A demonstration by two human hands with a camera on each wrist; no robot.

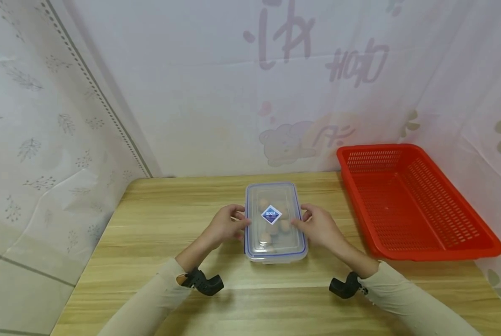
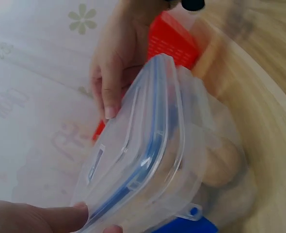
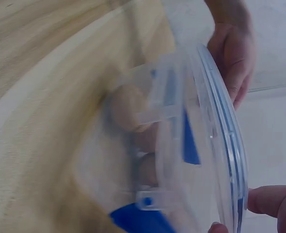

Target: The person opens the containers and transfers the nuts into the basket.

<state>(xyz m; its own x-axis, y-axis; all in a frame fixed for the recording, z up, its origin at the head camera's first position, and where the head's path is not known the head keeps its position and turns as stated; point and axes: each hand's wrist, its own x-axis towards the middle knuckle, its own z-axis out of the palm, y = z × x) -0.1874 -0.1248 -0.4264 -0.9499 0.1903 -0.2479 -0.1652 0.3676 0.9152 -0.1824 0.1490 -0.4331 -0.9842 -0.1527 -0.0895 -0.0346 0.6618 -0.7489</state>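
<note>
A clear plastic food box with several brown eggs inside stands upright on the wooden table. Its see-through lid, edged in blue and bearing a diamond BXH label, lies over the top. At the lid's left edge my left hand pinches the rim, thumb above and a finger below. My right hand pinches the opposite rim the same way. Blue side latches hang down from the lid in both wrist views. Whether the lid touches the box all round, I cannot tell.
To the right, a red plastic basket with slotted walls sits on the wooden table. A printed cloth hangs behind the table and along its sides. Each wrist wears a black camera mount.
</note>
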